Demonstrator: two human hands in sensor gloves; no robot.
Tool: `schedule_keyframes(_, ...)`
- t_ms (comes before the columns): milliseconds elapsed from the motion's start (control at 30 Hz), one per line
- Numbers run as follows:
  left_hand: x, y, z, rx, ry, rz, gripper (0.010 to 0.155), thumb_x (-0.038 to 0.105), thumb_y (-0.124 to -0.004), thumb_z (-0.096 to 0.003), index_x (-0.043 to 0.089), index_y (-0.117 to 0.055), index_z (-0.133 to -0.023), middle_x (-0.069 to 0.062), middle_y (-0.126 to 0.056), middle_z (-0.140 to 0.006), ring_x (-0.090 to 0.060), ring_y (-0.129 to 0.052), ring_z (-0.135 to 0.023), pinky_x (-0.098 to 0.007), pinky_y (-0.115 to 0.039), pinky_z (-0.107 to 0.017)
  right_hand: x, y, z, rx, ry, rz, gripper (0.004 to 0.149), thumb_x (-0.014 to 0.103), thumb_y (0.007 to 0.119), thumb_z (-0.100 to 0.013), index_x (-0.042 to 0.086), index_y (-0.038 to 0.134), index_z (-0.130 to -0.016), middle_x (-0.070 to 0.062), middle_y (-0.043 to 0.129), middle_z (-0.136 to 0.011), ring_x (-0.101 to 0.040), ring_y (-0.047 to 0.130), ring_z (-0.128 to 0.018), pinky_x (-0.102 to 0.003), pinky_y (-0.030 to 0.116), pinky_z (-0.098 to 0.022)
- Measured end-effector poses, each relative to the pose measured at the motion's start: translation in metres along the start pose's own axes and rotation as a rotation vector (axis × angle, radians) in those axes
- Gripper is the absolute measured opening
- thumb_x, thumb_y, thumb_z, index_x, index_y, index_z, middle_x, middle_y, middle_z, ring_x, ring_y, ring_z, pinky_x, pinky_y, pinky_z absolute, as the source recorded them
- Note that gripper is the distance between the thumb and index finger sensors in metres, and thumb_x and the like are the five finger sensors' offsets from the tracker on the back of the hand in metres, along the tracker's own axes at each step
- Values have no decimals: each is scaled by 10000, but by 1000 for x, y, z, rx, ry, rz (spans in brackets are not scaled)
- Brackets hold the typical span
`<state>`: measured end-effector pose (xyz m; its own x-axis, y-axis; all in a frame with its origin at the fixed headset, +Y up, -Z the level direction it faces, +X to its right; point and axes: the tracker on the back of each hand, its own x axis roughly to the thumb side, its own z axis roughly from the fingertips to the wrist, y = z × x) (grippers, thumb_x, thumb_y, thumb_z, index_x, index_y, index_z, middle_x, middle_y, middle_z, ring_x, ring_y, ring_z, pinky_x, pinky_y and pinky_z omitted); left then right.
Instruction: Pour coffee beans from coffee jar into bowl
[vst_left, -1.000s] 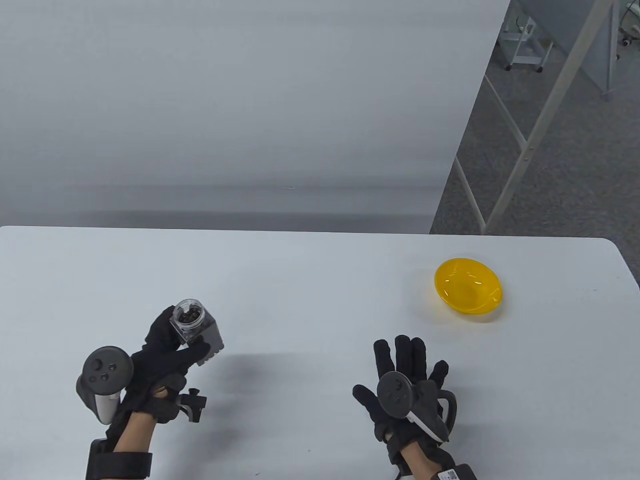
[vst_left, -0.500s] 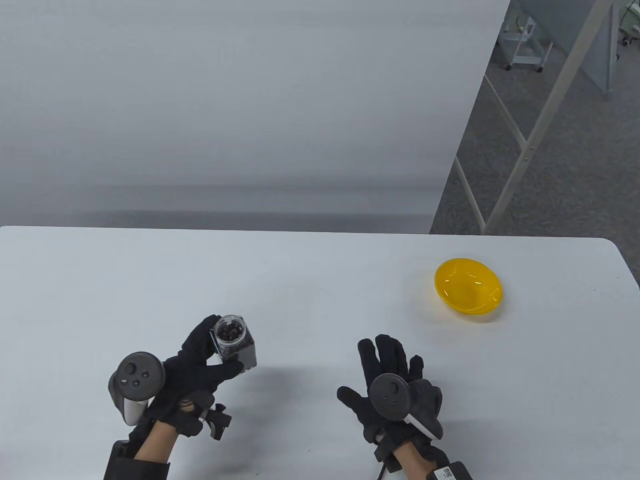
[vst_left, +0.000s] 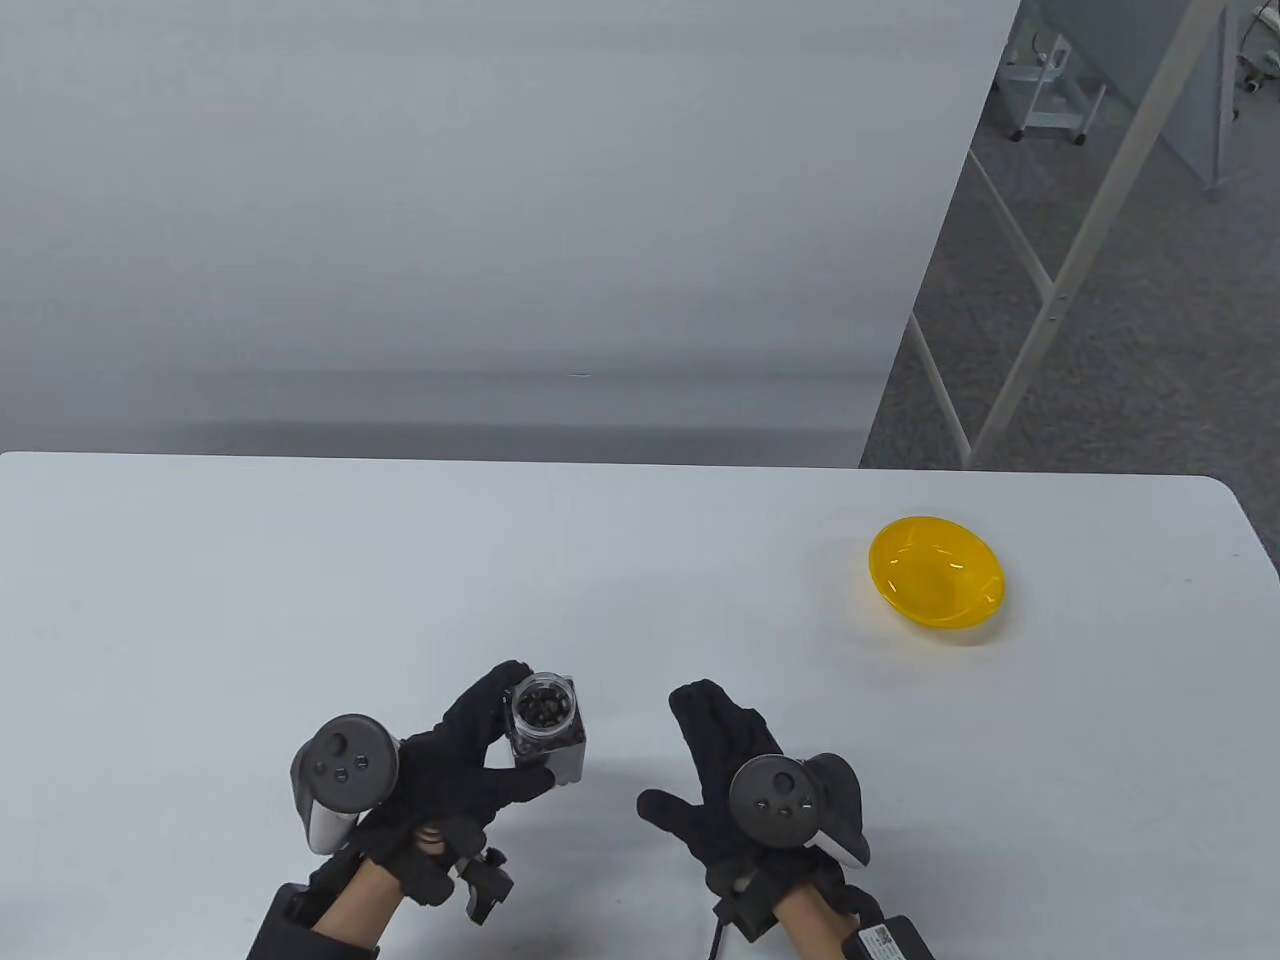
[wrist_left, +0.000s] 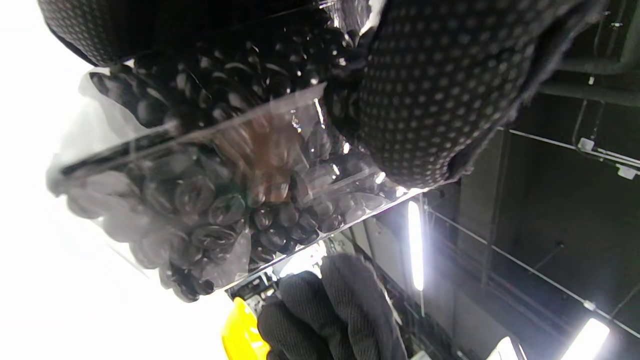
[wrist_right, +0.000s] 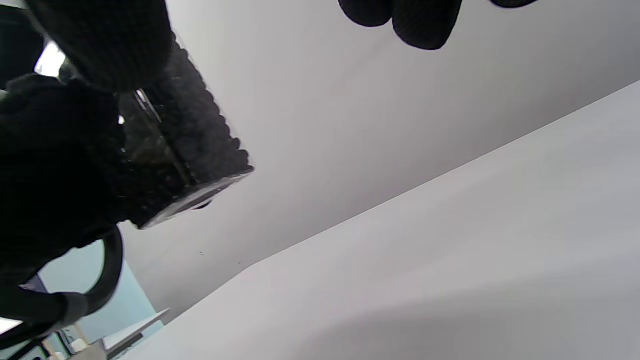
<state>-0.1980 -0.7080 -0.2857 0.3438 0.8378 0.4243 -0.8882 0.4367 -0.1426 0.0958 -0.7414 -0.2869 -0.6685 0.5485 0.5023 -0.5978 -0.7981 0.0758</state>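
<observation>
- Gloved fingers (vst_left: 490, 700) and thumb of the left hand (vst_left: 455, 770) wrap the lidless coffee jar (vst_left: 543, 725), holding it upright above the table (vst_left: 300, 560), dark beans showing at its open mouth.
- Just beside it, the right hand (vst_left: 725, 775) hovers empty, fingers loosely extended and close together, thumb apart, not touching the jar.
- The yellow bowl (vst_left: 936, 584) stands well apart, toward the table's far right, apparently empty.
- Judged stage: transport or a hand-over, with pouring not yet begun.
- Next, the jar must travel over the bowl's rim, then tip gradually so the beans do not scatter.
</observation>
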Motion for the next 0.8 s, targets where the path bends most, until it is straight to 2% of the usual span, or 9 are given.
schedule_keyframes(500,-2,-19,1,-51,-9,68,941,338,-972,-280,45,-495,-1036,-226,-612,-1015,-572,-741,-891,-697,-629,-593,11,28,-16,96,-90,-426,964,599,793,-366,179,190,-990,-233,322,-1056,-476,488,-957,-693,450,-648)
schedule_keyframes(800,-1,-29,2,-87,-12,129,931,299,-963,-282,33,-489,-1039,-243,-601,-1021,-585,-729,-899,-700,-620,-594,14,36,-20,105,-100,-504,987,577,812,-363,135,179,-979,-251,339,-1042,-482,479,-968,-697,452,-647)
